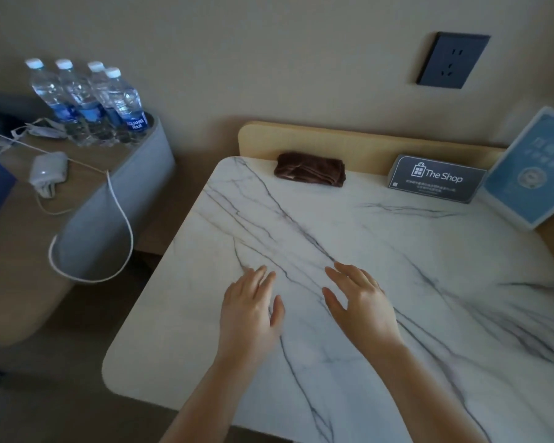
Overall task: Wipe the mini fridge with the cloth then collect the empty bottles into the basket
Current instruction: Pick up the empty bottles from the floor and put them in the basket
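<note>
The marble desk (397,282) spreads beneath my left grip (251,310) and right grip (360,302), both wide, fingers straight, holding nothing. Four bottles (87,100) stand well apart at the left. The folded cloth (311,169) lies at the desk's back edge, likely soft and light; I'd pinch across its folds.

**Operator:** Finish of the tabletop (397,251)?

**Technician:** Marble-look slab, white with grey veining. Smooth, low sheen.

**Operator:** The cloth (311,169)?

**Technician:** Brown textile with a soft, towel-like nap. Matt.

**Operator:** The backboard (365,145)?

**Technician:** Pale wood-look panel. Smooth, matt.

**Operator:** The bottles (87,100)?

**Technician:** Clear plastic, glossy, with ribbed lower walls.

**Operator:** Remaining items?

**Technician:** Sign (437,179): matt grey print in a clear, glossy holder. Socket plate (453,60): dark plastic, satin. Cable (123,215): white, with a smooth jacket. Side table (77,183): matt wood-grain top. The material of its grey wall cannot be determined.
</note>
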